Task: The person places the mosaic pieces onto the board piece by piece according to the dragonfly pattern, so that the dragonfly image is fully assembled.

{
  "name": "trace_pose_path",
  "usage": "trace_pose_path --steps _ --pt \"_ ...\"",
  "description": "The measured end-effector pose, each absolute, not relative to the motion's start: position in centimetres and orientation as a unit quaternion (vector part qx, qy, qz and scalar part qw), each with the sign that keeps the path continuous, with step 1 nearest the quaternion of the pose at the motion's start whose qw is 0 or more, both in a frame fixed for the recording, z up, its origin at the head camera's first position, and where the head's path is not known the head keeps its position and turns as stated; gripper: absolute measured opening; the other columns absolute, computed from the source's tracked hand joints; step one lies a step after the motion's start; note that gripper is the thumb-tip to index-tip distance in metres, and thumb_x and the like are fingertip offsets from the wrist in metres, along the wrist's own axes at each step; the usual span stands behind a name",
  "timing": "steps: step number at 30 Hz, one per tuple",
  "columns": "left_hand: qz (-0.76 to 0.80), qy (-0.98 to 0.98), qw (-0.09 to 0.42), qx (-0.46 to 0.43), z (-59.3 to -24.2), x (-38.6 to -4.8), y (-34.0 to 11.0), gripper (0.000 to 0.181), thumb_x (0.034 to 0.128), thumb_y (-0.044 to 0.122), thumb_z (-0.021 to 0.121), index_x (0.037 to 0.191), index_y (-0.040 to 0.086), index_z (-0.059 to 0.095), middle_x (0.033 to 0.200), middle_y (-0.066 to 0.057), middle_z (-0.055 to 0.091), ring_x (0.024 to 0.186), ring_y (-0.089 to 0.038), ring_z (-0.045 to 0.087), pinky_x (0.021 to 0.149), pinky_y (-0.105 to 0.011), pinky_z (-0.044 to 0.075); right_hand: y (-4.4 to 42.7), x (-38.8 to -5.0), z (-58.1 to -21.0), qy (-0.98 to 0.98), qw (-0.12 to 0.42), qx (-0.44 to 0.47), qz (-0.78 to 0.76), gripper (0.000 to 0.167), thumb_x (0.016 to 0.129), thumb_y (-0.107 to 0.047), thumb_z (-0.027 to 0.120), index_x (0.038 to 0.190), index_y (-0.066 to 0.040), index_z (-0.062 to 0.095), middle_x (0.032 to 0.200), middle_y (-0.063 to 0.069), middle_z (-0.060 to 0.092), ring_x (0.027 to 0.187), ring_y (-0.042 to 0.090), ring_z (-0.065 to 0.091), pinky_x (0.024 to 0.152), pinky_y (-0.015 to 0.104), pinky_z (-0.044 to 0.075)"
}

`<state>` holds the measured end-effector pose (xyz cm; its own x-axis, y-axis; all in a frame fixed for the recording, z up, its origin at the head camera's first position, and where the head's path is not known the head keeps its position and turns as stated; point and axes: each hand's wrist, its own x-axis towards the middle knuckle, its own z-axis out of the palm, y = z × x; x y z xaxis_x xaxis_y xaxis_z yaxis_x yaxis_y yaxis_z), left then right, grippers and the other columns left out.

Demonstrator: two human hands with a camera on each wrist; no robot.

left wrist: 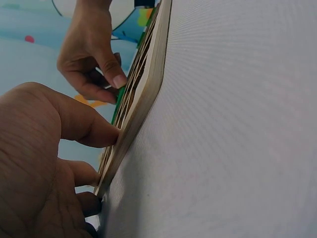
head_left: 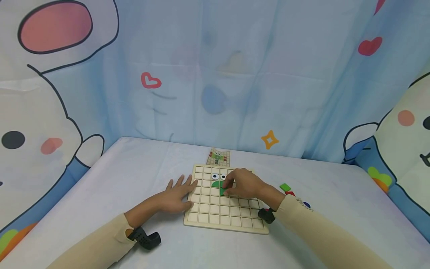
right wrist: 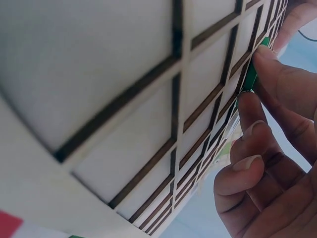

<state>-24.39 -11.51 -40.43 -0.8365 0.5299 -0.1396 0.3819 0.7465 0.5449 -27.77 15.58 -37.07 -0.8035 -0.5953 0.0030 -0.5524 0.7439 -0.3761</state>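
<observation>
A wooden grid board (head_left: 205, 207) lies on the white cloth, two eye tiles (head_left: 215, 176) and green pieces (head_left: 216, 184) in its upper squares. My right hand (head_left: 248, 184) reaches over the board and pinches a green tile (right wrist: 251, 74) between thumb and finger, close against the grid. Part of that tile is covered by the fingertips. With fingers spread, my left hand (head_left: 175, 197) touches the board's left edge. Seen in the left wrist view, its thumb and fingers lie along the wooden rim (left wrist: 143, 106).
Behind the board stands a small gridded picture card (head_left: 218, 158). To the right, partly hidden by my right arm, are loose pieces: a green one (head_left: 285, 187), a red one (head_left: 290, 193) and a blue one (head_left: 307, 204). A blue cartoon curtain (head_left: 235, 112) hangs behind the table.
</observation>
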Motion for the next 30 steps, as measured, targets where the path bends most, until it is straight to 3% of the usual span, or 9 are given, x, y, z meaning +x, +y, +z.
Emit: trace_pose_path --steps 12,17,21,26,30 --pt "0.259 0.923 0.143 0.245 -40.46 -24.40 -11.51 0.072 0.0943 0.025 0.054 0.157 0.008 0.023 0.166 -0.017 0.006 0.153 -0.038 -0.005 0.120 -0.062 -0.006 15.38 -27.74 -37.15 0.943 0.043 -0.284 -0.167 0.010 0.082 -0.025 0.080 0.090 -0.020 0.080 0.082 -0.012 0.072 0.089 0.012 0.066 0.077 0.033 0.054" --pt "0.256 0.924 0.142 0.247 -40.57 -24.44 -11.51 0.072 0.0941 0.026 0.054 0.157 0.008 0.023 0.165 -0.017 0.006 0.153 -0.038 -0.005 0.120 -0.062 -0.006 15.44 -27.66 -37.24 0.944 0.042 -0.283 -0.163 0.012 0.082 -0.026 0.080 0.091 -0.018 0.081 0.085 -0.010 0.074 0.089 0.013 0.067 0.070 0.028 0.051" --pt "0.257 0.924 0.142 0.246 -40.59 -24.46 -11.51 0.072 0.0943 0.026 0.054 0.157 0.008 0.023 0.165 -0.017 0.007 0.153 -0.038 -0.005 0.120 -0.062 -0.006 15.52 -27.46 -37.23 0.940 0.042 -0.292 -0.173 0.013 0.083 -0.024 0.079 0.093 -0.016 0.081 0.086 -0.007 0.075 0.085 0.012 0.067 0.067 0.027 0.049" --pt "0.257 0.923 0.143 0.247 -40.33 -24.27 -11.55 0.072 0.0945 0.025 0.054 0.157 0.008 0.023 0.165 -0.018 0.007 0.153 -0.039 -0.005 0.120 -0.061 -0.006 15.54 -27.11 -37.13 0.939 0.040 -0.289 -0.182 0.012 0.086 -0.024 0.076 0.093 -0.016 0.081 0.084 -0.007 0.076 0.081 0.008 0.067 0.072 0.030 0.053" --pt "0.257 0.923 0.144 0.248 -40.23 -24.18 -11.56 0.071 0.0953 0.024 0.054 0.157 0.007 0.023 0.165 -0.018 0.007 0.153 -0.039 -0.005 0.120 -0.062 -0.006 15.97 -26.99 -36.80 0.942 0.038 -0.266 -0.203 0.012 0.089 -0.024 0.072 0.091 -0.016 0.081 0.087 -0.005 0.076 0.067 0.006 0.063 0.063 0.028 0.051"
